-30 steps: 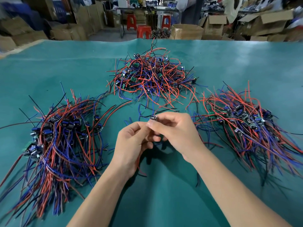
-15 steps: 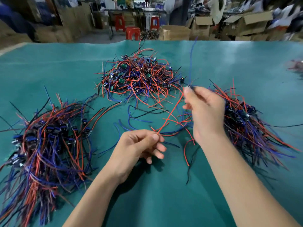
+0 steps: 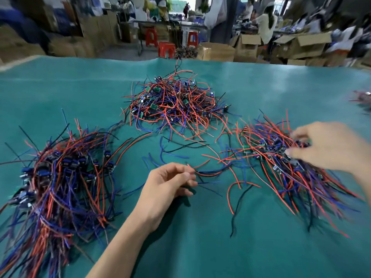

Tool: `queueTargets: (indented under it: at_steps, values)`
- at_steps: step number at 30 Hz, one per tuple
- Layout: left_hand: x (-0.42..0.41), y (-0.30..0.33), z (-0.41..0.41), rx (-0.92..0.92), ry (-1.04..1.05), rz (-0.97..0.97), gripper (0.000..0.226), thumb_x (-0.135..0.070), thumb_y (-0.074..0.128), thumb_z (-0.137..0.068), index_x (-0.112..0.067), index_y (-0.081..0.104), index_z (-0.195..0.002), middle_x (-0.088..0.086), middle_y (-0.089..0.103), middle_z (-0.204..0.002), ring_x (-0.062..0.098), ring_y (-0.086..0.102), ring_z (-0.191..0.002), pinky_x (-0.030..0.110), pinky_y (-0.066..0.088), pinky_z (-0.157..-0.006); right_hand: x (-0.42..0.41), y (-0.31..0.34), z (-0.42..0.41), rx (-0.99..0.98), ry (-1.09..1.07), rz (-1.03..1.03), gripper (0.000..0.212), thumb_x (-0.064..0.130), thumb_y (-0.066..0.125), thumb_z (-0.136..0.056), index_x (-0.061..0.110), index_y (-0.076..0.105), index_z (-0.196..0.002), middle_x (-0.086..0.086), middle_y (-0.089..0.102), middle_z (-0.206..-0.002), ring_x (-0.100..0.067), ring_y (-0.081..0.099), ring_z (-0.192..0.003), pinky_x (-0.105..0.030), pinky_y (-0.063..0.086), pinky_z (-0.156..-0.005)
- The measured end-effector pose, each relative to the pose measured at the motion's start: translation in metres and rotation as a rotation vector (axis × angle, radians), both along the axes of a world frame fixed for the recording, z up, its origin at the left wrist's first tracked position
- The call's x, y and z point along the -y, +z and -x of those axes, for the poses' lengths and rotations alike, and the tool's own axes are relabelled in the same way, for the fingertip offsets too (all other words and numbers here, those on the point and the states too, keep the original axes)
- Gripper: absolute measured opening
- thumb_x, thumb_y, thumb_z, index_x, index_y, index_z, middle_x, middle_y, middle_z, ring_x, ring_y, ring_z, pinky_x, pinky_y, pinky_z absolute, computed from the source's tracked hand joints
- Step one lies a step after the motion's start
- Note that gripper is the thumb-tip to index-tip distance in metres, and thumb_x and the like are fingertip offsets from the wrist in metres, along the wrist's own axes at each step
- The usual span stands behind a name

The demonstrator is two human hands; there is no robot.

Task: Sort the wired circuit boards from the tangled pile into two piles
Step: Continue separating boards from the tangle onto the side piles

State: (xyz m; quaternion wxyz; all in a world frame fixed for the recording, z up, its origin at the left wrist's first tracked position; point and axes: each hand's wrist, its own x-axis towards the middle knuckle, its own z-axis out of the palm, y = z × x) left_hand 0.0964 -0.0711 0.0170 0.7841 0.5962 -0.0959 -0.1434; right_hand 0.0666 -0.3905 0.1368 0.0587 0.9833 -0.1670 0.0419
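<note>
Hands over teal table (image 3: 200, 247): left hand (image 3: 168, 185) loosely curled at centre, holding nothing; right hand (image 3: 325, 145), blurred, fingertips on right pile (image 3: 281, 157), grip indiscernible.

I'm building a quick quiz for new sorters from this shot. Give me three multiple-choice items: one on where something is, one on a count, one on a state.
1. Where is the right hand?
A. over the right pile
B. on the left pile
C. off the table

2. How many red stools stand beyond the table?
A. one
B. three
C. six

3. How are the left hand fingers?
A. flat, spread
B. curled by loose wires
C. gripping a box

Answers: 1 A, it reaches onto the right heap. 2 B, three red seats show. 3 B, fingers bend beside the wires; any pinch is unclear.
</note>
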Motion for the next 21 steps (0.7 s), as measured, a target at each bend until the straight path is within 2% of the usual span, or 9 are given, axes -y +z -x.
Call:
queueTargets:
  at_steps: [3, 4, 6, 8, 10, 14, 16, 18, 21]
  values:
    - [0.002, -0.001, 0.001, 0.036, 0.016, -0.005, 0.011, 0.004, 0.06, -0.092, 0.0, 0.069, -0.088, 0.011, 0.071, -0.091, 0.02, 0.066, -0.084, 0.025, 0.055, -0.064, -0.039, 0.002, -0.034, 0.11, 0.174, -0.148, 0.014, 0.038, 0.076, -0.081, 0.029, 0.077, -0.091, 0.006, 0.076, -0.085, -0.024, 0.072, -0.09, -0.035, 0.055, -0.084]
    - [0.002, 0.0, 0.002, 0.05, 0.021, -0.004, 0.01, 0.002, 0.064, -0.091, -0.003, 0.071, -0.085, 0.011, 0.071, -0.091, 0.019, 0.066, -0.085, 0.026, 0.055, -0.066, -0.054, -0.001, -0.052, 0.086, 0.226, -0.177, 0.009, 0.033, 0.074, -0.082, 0.028, 0.078, -0.089, 0.005, 0.077, -0.084, -0.024, 0.072, -0.09, -0.034, 0.056, -0.085]
    - [0.003, 0.001, 0.003, 0.071, 0.027, 0.01, 0.004, -0.007, 0.069, -0.084, -0.007, 0.072, -0.081, 0.01, 0.07, -0.089, 0.018, 0.065, -0.084, 0.027, 0.055, -0.067, -0.079, -0.012, -0.095, 0.028, 0.265, -0.208, 0.011, 0.024, 0.069, -0.083, 0.027, 0.078, -0.089, -0.003, 0.077, -0.095, -0.027, 0.072, -0.095, -0.038, 0.057, -0.09]
    - [0.003, 0.001, 0.003, 0.084, 0.03, 0.014, 0.011, -0.015, 0.065, -0.078, -0.007, 0.071, -0.081, 0.009, 0.069, -0.086, 0.018, 0.063, -0.082, 0.028, 0.055, -0.068, -0.097, -0.029, -0.134, 0.028, 0.226, -0.234, 0.021, 0.018, 0.062, -0.083, 0.027, 0.076, -0.097, -0.01, 0.073, -0.11, -0.032, 0.069, -0.105, -0.042, 0.056, -0.093]
    - [0.004, 0.001, 0.004, 0.101, 0.027, -0.005, 0.017, -0.016, 0.063, -0.078, -0.003, 0.07, -0.083, 0.008, 0.068, -0.084, 0.018, 0.062, -0.08, 0.028, 0.055, -0.068, -0.106, -0.049, -0.163, 0.119, 0.142, -0.27, 0.025, 0.021, 0.063, -0.086, 0.024, 0.073, -0.109, -0.012, 0.069, -0.12, -0.037, 0.065, -0.112, -0.043, 0.055, -0.094]
    - [0.003, 0.0, 0.003, 0.126, 0.014, -0.054, 0.023, -0.019, 0.063, -0.079, 0.002, 0.069, -0.087, 0.008, 0.066, -0.083, 0.018, 0.061, -0.076, 0.031, 0.056, -0.069, -0.113, -0.076, -0.193, 0.355, -0.027, -0.4, 0.041, 0.046, 0.076, -0.081, 0.023, 0.07, -0.115, -0.015, 0.069, -0.119, -0.037, 0.066, -0.111, -0.039, 0.053, -0.087]
    - [0.003, 0.0, 0.002, 0.136, 0.006, -0.065, 0.023, -0.019, 0.062, -0.08, 0.002, 0.069, -0.087, 0.007, 0.067, -0.083, 0.017, 0.061, -0.076, 0.03, 0.055, -0.069, -0.115, -0.082, -0.202, 0.425, -0.065, -0.454, 0.042, 0.049, 0.079, -0.079, 0.025, 0.071, -0.111, -0.013, 0.071, -0.115, -0.036, 0.067, -0.108, -0.038, 0.053, -0.084]
    - [0.003, 0.0, 0.002, 0.143, 0.001, -0.078, 0.022, -0.019, 0.062, -0.08, 0.001, 0.069, -0.086, 0.005, 0.067, -0.082, 0.016, 0.061, -0.076, 0.029, 0.055, -0.069, -0.116, -0.085, -0.207, 0.457, -0.091, -0.469, 0.034, 0.045, 0.08, -0.08, 0.024, 0.071, -0.106, -0.011, 0.071, -0.111, -0.035, 0.068, -0.105, -0.037, 0.052, -0.081]
    - [0.002, -0.001, 0.001, 0.14, -0.001, -0.079, 0.022, -0.02, 0.062, -0.081, 0.0, 0.069, -0.086, 0.003, 0.067, -0.081, 0.015, 0.061, -0.074, 0.029, 0.055, -0.069, -0.115, -0.085, -0.213, 0.469, -0.073, -0.475, 0.014, 0.021, 0.074, -0.082, 0.022, 0.072, -0.096, -0.012, 0.072, -0.108, -0.036, 0.067, -0.101, -0.036, 0.052, -0.078]
